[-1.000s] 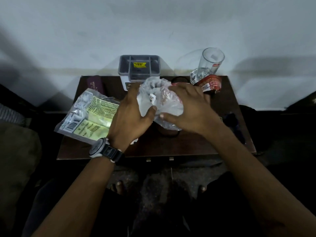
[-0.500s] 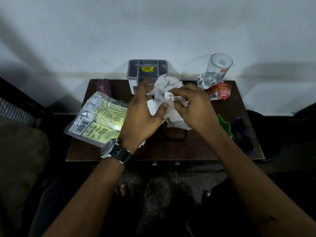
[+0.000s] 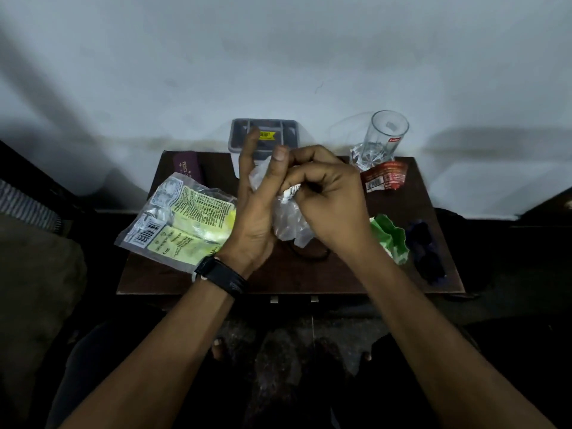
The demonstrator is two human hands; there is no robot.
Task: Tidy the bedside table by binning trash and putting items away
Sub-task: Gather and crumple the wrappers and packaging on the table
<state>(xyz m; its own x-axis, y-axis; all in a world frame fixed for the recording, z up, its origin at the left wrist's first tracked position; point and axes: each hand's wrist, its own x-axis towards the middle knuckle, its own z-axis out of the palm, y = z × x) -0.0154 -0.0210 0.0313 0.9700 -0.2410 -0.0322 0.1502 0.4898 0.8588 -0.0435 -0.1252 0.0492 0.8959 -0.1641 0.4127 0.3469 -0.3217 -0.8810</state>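
Over the middle of the dark wooden bedside table, a crumpled clear plastic bag with a small white barcode label is squeezed between both hands. My right hand is fisted around its upper part. My left hand, with a black watch on the wrist, presses against the bag's left side, palm turned inward and fingers pointing up. Most of the bag is hidden by the hands.
A clear and yellow-green food packet lies at the table's left. A grey compartment box stands at the back, a maroon booklet beside it. At the right are a glass tumbler, a red wrapper, a green wrapper and a dark blue object.
The loose bag has been scrunched into a smaller wad. My right hand closed into a fist on it, and my left hand turned palm-inward against it. The green wrapper came into view.
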